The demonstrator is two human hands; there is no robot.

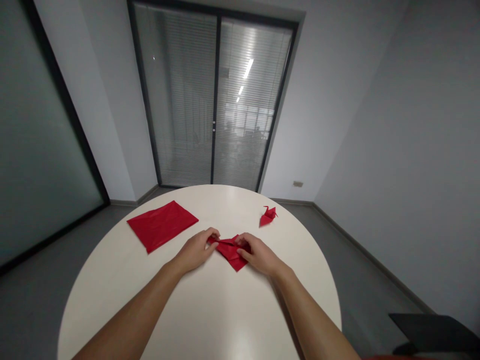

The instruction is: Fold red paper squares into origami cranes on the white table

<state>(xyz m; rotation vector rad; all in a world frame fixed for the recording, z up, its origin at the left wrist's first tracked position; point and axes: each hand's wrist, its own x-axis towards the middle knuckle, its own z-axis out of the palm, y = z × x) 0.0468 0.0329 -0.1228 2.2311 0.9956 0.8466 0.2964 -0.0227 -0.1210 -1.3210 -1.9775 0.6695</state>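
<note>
A partly folded red paper [231, 251] lies on the round white table [210, 310] between my hands. My left hand [196, 248] pinches its left edge with curled fingers. My right hand [258, 253] presses and pinches its right side, fingers closed over the paper. A finished red paper crane [268, 215] stands further back on the right, apart from both hands. A flat stack of red paper sheets [162, 224] lies at the back left of the table.
Beyond the table a glass double door with blinds [213, 100] closes the room. Grey floor surrounds the table. A dark chair or seat edge [435, 332] shows at the lower right corner.
</note>
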